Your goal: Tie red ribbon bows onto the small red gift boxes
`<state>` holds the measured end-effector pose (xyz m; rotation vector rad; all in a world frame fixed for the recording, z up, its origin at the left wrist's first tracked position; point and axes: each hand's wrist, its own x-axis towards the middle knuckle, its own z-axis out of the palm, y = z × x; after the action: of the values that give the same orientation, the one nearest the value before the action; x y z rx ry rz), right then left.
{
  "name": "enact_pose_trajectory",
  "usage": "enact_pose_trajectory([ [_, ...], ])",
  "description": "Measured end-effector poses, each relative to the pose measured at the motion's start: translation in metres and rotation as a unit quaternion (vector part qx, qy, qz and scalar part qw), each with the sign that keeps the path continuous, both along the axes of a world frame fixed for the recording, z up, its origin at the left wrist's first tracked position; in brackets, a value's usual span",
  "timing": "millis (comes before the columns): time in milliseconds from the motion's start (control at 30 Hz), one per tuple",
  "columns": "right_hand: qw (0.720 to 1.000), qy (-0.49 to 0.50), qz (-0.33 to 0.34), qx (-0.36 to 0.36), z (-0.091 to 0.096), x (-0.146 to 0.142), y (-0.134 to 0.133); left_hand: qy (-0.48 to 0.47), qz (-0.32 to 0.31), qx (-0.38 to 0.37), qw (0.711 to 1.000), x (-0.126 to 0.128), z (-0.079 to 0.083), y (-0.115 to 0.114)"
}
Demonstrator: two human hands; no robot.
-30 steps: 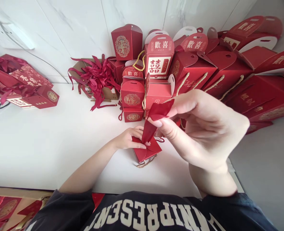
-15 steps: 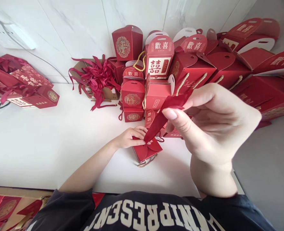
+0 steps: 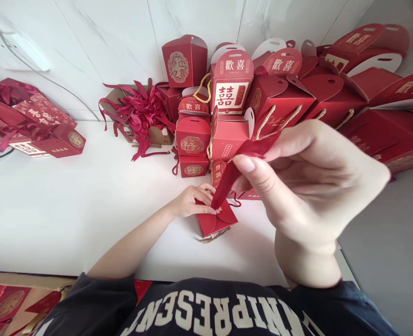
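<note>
A small red gift box (image 3: 219,219) with crossed top flaps and a gold twisted cord rests on the white counter. My left hand (image 3: 194,200) is closed over its top, thumb in front and fingers behind the base of a dark red ribbon (image 3: 223,186). The ribbon rises from the box, slanting up and to the right. Its upper part is pinched between thumb and forefinger of my right hand (image 3: 293,182), raised close to the camera. This hand hides part of the boxes behind it. Exactly what the left fingertips grip is partly hidden.
Stacked red gift boxes (image 3: 232,86) with cord handles line the back and right. A cardboard box (image 3: 160,135) heaped with loose red ribbons (image 3: 145,112) stands at the back. More ribboned boxes (image 3: 66,140) lie at left. An open carton (image 3: 34,278) is below the counter edge.
My right hand has moved slightly right and a little closer, with the ribbon still pinched. The box and left hand have shifted slightly right.
</note>
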<state>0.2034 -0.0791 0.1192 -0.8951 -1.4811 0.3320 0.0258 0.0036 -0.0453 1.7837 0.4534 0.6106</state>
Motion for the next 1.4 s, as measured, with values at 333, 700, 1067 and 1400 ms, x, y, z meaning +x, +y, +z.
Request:
enact_pose_trajectory([
  [333, 0.948, -0.235, 0.092, -0.194, -0.045, 0.012, 0.041, -0.028, -0.021, -0.009, 0.999, 0.001, 0.000, 0.001],
  [700, 0.898, -0.331, 0.013, -0.289, -0.119, 0.010, -0.017, 0.003, 0.003, 0.061, 0.998, 0.001, -0.001, 0.002],
  [1067, 0.900, -0.279, -0.183, -0.281, -0.126, -0.008, -0.001, 0.014, -0.003, 0.068, 0.998, 0.001, 0.005, -0.002],
  [1400, 0.944, -0.009, -0.140, -0.299, -0.105, 0.045, -0.007, 0.002, -0.006, 0.039, 0.999, 0.001, 0.000, -0.002],
])
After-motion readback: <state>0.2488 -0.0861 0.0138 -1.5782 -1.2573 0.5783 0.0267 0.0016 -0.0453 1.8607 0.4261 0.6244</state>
